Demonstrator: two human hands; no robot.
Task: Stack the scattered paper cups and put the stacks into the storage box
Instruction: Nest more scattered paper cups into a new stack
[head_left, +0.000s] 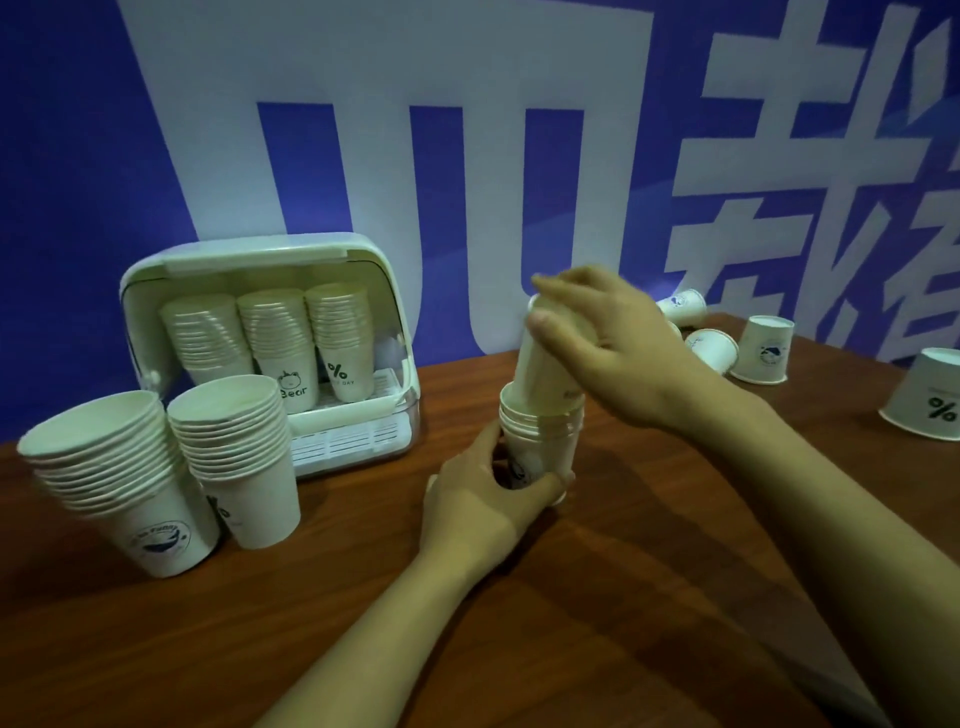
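Brown wooden counter (597, 597) up front, and both hands are busy at its middle. Left hand (480, 506) wraps the base of a short upright stack (540, 439), fingers curled round it. Right hand (618, 345) comes in from above, its grip pinching a single paper cup (548, 364) near the top; the cup's bottom already sits inside the stack's mouth. Cup and stack share one near-vertical axis, tilted slightly, so my read is a straight push down seats it. Off to the left, two finished stacks (171, 467) stand side by side, awaiting boxing; one shows a whale-like logo, lettering too blurred to read. Behind them the white storage box (150, 291) stands open with three stacks inside, printed "Bear" and "%". Far right, loose cups (763, 351) lie scattered, mostly upside down, one marked "%".
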